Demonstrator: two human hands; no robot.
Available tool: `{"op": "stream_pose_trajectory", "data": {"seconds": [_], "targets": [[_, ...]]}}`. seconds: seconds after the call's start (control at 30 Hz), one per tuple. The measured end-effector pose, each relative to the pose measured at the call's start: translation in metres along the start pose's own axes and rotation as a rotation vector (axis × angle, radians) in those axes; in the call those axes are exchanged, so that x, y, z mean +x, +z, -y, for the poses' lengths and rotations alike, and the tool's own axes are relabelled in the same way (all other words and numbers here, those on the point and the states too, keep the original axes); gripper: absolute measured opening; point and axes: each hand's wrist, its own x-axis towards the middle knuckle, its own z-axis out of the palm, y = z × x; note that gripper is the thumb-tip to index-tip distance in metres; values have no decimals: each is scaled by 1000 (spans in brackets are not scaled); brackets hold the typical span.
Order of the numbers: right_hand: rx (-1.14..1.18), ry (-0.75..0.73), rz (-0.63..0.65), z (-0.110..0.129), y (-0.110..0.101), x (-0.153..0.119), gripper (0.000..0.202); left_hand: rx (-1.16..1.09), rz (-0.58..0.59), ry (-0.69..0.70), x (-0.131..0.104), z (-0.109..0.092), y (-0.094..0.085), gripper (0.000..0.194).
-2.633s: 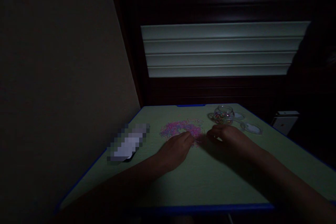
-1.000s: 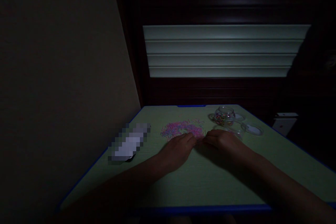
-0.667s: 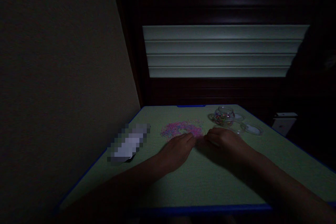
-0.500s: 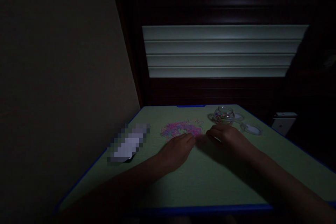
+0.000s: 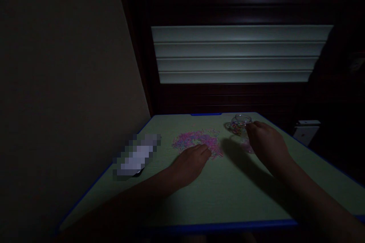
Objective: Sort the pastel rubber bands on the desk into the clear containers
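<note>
A loose pile of small pink, purple and blue rubber bands [image 5: 196, 136] lies on the pale green table [image 5: 216, 193]. My left hand [image 5: 191, 162] rests at the pile's near edge, fingers curled down and together; whatever lies under the fingertips is hidden. My right hand [image 5: 266, 142] is raised over the right side, its fingers pinched; what they hold, if anything, is too dark to make out. Just beyond it stands a clear jar [image 5: 241, 124] with multicoloured bits inside. Below those fingers a second clear container [image 5: 247, 145] with a pinkish tint is partly covered by the hand.
A pixelated pale object [image 5: 138, 157], perhaps a phone, lies at the table's left side. Blue edging [image 5: 216, 228] runs round the table. A wall [image 5: 71, 83] borders the left, and a white box [image 5: 306, 133] stands past the right edge. The room is dim.
My right hand has moved right and up, away from the pile to beside the jar, and now covers the lids seen there before. My left hand has hardly moved.
</note>
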Motion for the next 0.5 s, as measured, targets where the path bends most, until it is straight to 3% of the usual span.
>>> {"op": "stream_pose_trajectory", "data": {"seconds": [0.2,0.5], "targets": [[-91,92,3,-6,-4,-2,18,5,8,8,0,0,-1,20],[-114,81,35,-10,1,-2,25,16,16,15,0,2,0,20]]}}
